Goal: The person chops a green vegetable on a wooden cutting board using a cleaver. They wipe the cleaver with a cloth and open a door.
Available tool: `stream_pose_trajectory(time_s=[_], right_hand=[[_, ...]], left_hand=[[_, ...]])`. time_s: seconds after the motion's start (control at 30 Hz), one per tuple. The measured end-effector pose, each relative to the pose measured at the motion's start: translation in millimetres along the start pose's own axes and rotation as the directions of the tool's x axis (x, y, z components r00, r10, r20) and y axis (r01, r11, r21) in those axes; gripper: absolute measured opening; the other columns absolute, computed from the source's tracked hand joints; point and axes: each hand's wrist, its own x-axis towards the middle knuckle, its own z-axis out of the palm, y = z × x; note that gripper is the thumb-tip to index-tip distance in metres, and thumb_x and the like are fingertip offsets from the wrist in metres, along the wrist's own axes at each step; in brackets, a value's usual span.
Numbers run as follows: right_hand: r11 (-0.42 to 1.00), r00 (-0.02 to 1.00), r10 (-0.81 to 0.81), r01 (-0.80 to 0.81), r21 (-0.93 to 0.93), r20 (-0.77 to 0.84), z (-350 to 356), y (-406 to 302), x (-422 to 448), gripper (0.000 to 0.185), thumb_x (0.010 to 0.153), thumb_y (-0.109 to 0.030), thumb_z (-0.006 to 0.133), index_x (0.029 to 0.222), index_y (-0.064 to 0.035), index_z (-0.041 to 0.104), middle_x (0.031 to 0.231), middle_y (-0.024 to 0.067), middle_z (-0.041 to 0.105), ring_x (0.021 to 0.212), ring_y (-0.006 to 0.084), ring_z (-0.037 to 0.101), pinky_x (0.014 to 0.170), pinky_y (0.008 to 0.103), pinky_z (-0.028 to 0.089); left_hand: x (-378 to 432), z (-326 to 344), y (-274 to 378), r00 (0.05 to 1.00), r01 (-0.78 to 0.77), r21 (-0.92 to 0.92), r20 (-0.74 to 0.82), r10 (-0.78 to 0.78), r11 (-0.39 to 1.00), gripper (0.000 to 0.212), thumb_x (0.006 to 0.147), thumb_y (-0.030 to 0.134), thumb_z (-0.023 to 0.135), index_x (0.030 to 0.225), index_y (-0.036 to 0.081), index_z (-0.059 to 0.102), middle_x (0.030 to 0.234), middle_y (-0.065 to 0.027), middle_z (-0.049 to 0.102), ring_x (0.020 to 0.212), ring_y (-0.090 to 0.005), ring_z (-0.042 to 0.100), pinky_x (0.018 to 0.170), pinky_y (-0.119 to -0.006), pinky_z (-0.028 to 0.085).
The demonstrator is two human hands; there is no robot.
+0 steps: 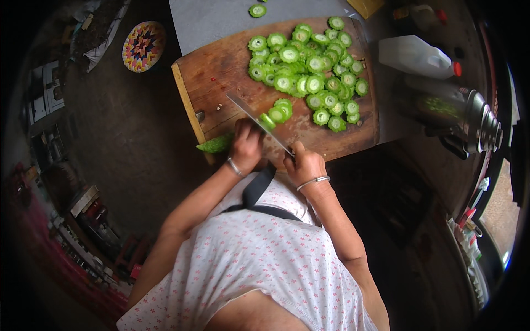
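My left hand (247, 142) presses a bitter melon (215, 143) onto the wooden cutting board (227, 78), and the melon's tip juts past the board's left edge. In my right hand (305, 162) is the handle of a kitchen knife (248, 111). Its blade slants up and left, right beside the fingers of my left hand. A few fresh slices (278, 112) lean along the blade's far side. Farther back, a large heap of round green bitter melon slices (302, 62) covers the upper right of the board. My left fingertips are partly hidden behind the blade.
A white plastic jug (414, 56) with a red cap lies or stands right of the board. Near it is a shiny metal kettle (455, 111). A loose slice (257, 10) sits on the grey tabletop (207, 20). A patterned round stool (143, 46) stands at left.
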Motion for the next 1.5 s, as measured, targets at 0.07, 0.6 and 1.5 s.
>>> stream_pose_trajectory(time_s=[0.07, 0.6, 1.5], right_hand=[[1.000, 1.000, -0.006, 0.006, 0.014, -0.011, -0.3, 1.1, -2.0, 0.022, 0.080, -0.022, 0.058, 0.089, -0.0045, 0.048, 0.072, 0.0232, 0.062, 0.071, 0.0425, 0.061, 0.066, 0.0520, 0.048], [0.998, 0.999, 0.044, -0.042, -0.043, 0.025, 22.0, -2.4, 43.0, 0.025, 0.082, -0.025, 0.059, 0.095, -0.0054, 0.051, 0.078, 0.0232, 0.065, 0.079, 0.0417, 0.063, 0.071, 0.0497, 0.050], [0.995, 0.997, 0.068, -0.065, -0.070, 0.038, 26.6, -3.2, 47.9, 0.024, 0.081, -0.024, 0.060, 0.093, -0.0053, 0.051, 0.079, 0.0237, 0.064, 0.078, 0.0416, 0.063, 0.070, 0.0508, 0.049]], left_hand=[[2.5, -1.7, 1.5, 1.000, -0.014, -0.029, 0.010, 0.015, 0.999, 0.033, 0.069, -0.009, 0.061, 0.102, -0.003, 0.059, 0.100, -0.0200, 0.054, 0.092, -0.0400, 0.051, 0.083, -0.046, 0.044], [1.8, -7.1, 2.0, 0.997, -0.024, 0.003, 0.080, 0.023, 1.000, 0.032, 0.068, -0.009, 0.058, 0.100, -0.003, 0.059, 0.102, -0.0165, 0.053, 0.093, -0.0369, 0.052, 0.083, -0.043, 0.045], [1.5, -10.0, 1.8, 0.997, 0.012, 0.004, 0.073, -0.012, 1.000, 0.033, 0.069, -0.009, 0.059, 0.101, -0.002, 0.058, 0.103, -0.0165, 0.054, 0.096, -0.0371, 0.052, 0.085, -0.043, 0.045]])
